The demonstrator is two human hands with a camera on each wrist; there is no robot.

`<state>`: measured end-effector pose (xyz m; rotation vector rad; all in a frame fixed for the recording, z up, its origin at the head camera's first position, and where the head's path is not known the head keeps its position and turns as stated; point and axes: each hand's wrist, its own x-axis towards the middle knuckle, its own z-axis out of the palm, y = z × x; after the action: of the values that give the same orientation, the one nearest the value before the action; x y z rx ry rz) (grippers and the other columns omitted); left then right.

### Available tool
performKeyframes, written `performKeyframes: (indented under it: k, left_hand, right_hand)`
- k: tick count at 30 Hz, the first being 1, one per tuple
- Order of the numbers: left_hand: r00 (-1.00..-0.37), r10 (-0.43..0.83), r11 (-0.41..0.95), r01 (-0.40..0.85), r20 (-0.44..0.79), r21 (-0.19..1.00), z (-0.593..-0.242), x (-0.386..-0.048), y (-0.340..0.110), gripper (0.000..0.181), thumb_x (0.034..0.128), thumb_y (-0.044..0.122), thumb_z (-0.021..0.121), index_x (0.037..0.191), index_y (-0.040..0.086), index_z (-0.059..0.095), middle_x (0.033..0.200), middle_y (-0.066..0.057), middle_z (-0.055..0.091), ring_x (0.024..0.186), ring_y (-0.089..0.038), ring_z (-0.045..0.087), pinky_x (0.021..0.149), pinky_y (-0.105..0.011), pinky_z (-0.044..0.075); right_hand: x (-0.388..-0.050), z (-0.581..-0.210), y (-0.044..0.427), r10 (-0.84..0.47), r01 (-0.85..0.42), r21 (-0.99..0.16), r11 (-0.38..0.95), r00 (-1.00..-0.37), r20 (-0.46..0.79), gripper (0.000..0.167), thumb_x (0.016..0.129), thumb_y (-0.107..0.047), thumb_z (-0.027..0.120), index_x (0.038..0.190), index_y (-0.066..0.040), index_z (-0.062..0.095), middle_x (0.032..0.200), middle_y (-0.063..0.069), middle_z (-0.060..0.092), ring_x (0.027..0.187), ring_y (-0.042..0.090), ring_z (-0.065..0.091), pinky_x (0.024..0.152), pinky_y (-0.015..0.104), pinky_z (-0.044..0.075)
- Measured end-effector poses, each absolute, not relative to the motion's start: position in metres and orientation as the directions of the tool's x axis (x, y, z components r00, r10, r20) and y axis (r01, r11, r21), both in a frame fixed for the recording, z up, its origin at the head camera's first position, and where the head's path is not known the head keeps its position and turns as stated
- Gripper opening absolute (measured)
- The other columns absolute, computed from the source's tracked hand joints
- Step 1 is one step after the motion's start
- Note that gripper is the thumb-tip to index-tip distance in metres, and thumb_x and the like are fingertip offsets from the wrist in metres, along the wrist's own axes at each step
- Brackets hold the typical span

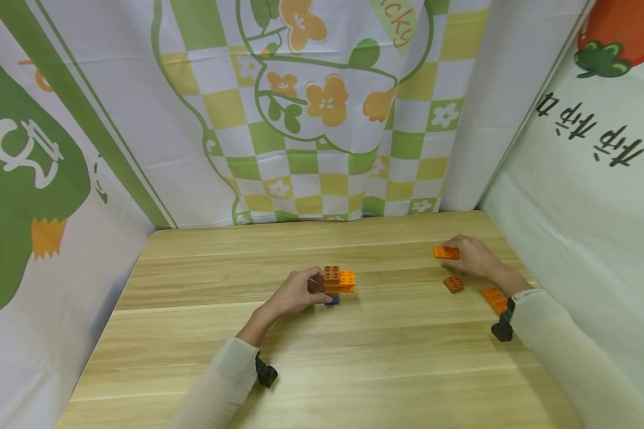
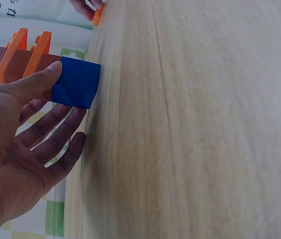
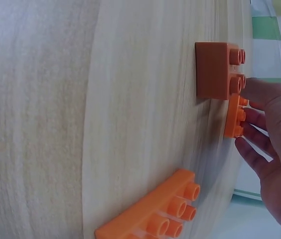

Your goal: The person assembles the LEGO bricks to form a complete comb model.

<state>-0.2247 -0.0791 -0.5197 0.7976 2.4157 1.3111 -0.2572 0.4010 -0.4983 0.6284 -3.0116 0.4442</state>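
Near the middle of the table, my left hand holds a stack of toy building bricks between thumb and fingers. A blue brick forms the bottom, with brown bricks and two flat orange bricks alternating above it. The orange pieces stick out to the right. In the left wrist view the thumb presses on the stack beside the blue brick. Toward the back right, my right hand grips a flat orange brick by its right end; in the right wrist view it is partly behind a brown brick.
The loose brown brick lies just in front of the right hand. Another flat orange brick lies by the right wrist, studs up. The wooden table is bordered by patterned curtains behind and at both sides.
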Motion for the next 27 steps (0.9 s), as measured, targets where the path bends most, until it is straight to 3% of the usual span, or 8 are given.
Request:
performKeyframes:
  k: [12,27]
  left_hand:
    - [-0.807,0.59,0.435,0.337,0.018,0.835,-0.519,-0.225,-0.079,0.034,0.0915,0.018,0.087,0.117,0.009,0.065,0.108,-0.003,0.073,0.099,-0.017,0.074,0.086,-0.032,0.061]
    - [-0.803,0.596,0.427,0.339,0.022,0.838,-0.52,-0.226,-0.08,0.033,0.0918,0.02,0.086,0.116,0.01,0.065,0.108,-0.003,0.074,0.098,-0.017,0.074,0.086,-0.034,0.061]
  right_hand:
    - [-0.256,-0.5,0.399,-0.433,-0.448,-0.28,0.849,-0.894,0.117,0.034,0.087,-0.004,0.085,0.116,0.01,0.075,0.113,0.027,0.072,0.108,0.049,0.067,0.096,0.063,0.053]
    - [-0.252,-0.496,0.391,-0.441,-0.469,-0.297,0.832,-0.883,0.161,0.03,0.087,-0.008,0.087,0.114,0.005,0.078,0.109,0.02,0.074,0.103,0.043,0.07,0.093,0.061,0.056]
